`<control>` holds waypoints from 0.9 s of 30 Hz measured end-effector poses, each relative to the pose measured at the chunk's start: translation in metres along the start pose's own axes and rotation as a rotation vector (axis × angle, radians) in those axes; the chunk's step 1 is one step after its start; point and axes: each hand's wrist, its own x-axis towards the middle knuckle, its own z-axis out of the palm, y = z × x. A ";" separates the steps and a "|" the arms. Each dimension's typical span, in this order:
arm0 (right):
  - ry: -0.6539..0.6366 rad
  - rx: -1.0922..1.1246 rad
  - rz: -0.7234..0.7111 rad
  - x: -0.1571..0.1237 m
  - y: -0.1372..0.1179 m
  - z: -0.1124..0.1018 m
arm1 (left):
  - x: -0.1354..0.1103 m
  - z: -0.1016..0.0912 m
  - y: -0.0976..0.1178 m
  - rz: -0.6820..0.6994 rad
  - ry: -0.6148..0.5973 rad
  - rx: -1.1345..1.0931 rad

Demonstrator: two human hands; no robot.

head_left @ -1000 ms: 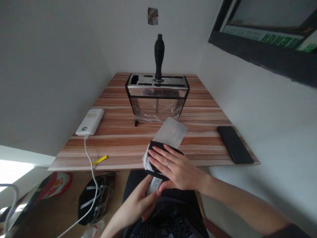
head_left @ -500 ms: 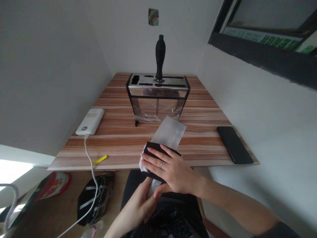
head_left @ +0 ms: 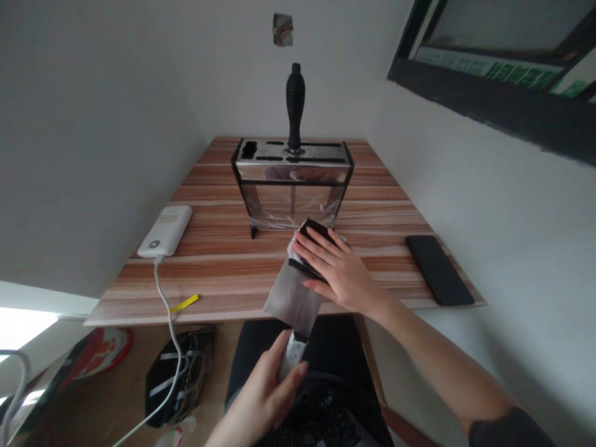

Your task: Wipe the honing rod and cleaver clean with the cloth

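My left hand (head_left: 267,385) is wrapped round the pale handle (head_left: 294,352) of a cleaver, below the table's front edge. The cleaver's broad grey blade (head_left: 294,297) points away from me, over the edge of the table. On the blade's far end my right hand (head_left: 338,267) holds a folded black cloth (head_left: 311,228) with a white edge or lining, its fingers laid across it. The blade's tip is mostly hidden under the cloth and hand. Just beyond stands a knife block (head_left: 293,174) with clear sides, a black-handled rod (head_left: 295,108) upright in its top.
On the wood-grain table (head_left: 223,273) a white power bank (head_left: 166,231) with a cable (head_left: 167,310) lies left, near a yellow strip (head_left: 185,303). A black phone (head_left: 439,270) lies at the right edge. Walls close in on both sides. A black bag (head_left: 179,372) is on the floor.
My right hand has slid the cloth away from me along the blade, from near the handle to the far end. The part of the blade near the handle now shows.
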 end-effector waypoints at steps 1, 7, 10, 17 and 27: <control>0.013 -0.004 0.016 0.001 0.004 0.000 | 0.000 0.000 -0.001 -0.008 0.005 -0.011; 0.067 -0.006 0.068 0.005 0.010 0.001 | -0.001 0.001 -0.004 -0.016 0.004 -0.027; 0.068 0.002 0.061 0.002 0.002 0.004 | 0.000 -0.001 -0.002 -0.012 -0.026 -0.008; -0.007 0.079 0.004 -0.009 -0.027 0.011 | 0.003 -0.001 0.008 -0.025 -0.079 -0.030; -0.038 0.127 -0.124 -0.018 -0.066 0.016 | 0.009 0.000 0.020 0.022 -0.047 -0.029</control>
